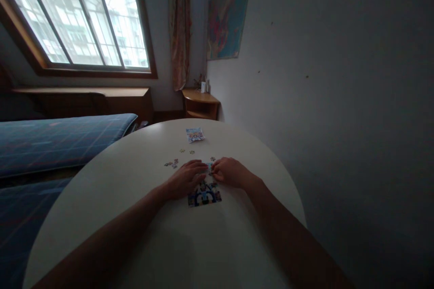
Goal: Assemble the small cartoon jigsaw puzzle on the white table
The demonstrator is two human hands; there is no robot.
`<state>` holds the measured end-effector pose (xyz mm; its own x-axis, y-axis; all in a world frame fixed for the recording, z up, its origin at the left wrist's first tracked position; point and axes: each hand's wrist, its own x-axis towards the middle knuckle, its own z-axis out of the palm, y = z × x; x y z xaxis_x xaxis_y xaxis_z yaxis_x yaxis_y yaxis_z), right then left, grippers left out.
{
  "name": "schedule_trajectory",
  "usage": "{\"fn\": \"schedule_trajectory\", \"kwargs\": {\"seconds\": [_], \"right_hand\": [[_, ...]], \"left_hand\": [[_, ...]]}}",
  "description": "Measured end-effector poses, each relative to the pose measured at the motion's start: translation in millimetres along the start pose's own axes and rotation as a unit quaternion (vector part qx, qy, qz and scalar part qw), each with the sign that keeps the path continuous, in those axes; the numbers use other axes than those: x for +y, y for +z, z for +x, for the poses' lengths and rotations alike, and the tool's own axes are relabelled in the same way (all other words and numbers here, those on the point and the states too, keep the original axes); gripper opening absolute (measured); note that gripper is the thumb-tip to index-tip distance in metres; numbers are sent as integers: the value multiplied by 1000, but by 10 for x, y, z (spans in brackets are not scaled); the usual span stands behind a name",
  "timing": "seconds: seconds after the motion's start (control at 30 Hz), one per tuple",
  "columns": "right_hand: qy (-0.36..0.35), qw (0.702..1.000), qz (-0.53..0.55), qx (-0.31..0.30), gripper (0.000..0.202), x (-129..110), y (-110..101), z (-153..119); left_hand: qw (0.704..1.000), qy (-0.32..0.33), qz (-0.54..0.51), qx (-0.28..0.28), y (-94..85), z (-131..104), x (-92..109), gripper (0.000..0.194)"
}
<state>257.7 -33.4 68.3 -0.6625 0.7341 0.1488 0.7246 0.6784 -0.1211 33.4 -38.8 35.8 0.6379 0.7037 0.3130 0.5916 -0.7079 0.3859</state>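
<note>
A partly assembled jigsaw puzzle [205,198] with a dark blue cartoon picture lies on the white round table [142,230]. My left hand [187,178] rests at its upper left, fingers stretched out and lying over the puzzle's edge. Opposite it, my right hand [231,172] is closed, its fingertips pinched on a light blue puzzle piece [209,168] between the two hands. The fingers partly cover that piece and the puzzle's upper part. Just beyond my right fingertips lies a loose puzzle piece [213,159].
Several loose puzzle pieces [175,163] lie left of my hands, with two more pieces [191,152] farther back. A small picture packet [195,134] sits near the table's far edge. A plaid mattress [64,140] is at left, a wall [325,135] at right.
</note>
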Motion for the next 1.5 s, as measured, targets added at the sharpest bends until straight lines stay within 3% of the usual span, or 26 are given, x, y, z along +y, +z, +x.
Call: {"fn": "schedule_trajectory", "kwargs": {"seconds": [0.1, 0.17, 0.33, 0.53, 0.9, 1.13, 1.37, 1.5], "right_hand": [[-22, 999, 25, 6, 17, 70, 57, -19], [-23, 999, 32, 12, 17, 91, 80, -20], [-10, 999, 26, 21, 17, 79, 99, -24], [-12, 999, 35, 17, 19, 71, 91, -46], [-4, 998, 53, 18, 17, 80, 102, -52], [-6, 998, 54, 24, 17, 77, 115, -58], [2, 998, 60, 34, 16, 72, 131, -58], [13, 999, 36, 37, 17, 44, 132, -34]], "left_hand": [[990, -94, 57, 83, -62, 85, -263, 41], [976, -158, 111, 98, -127, 128, -465, 40], [960, -220, 168, 36, -263, 191, -838, 41], [955, -247, 163, 12, -332, 343, -1001, 31], [943, -297, 146, -42, -424, 577, -1050, 21], [953, -278, 119, -23, -393, 531, -1019, 25], [969, -238, 61, -14, -393, 370, -820, 24], [971, -234, 30, 21, -309, 213, -621, 32]]}}
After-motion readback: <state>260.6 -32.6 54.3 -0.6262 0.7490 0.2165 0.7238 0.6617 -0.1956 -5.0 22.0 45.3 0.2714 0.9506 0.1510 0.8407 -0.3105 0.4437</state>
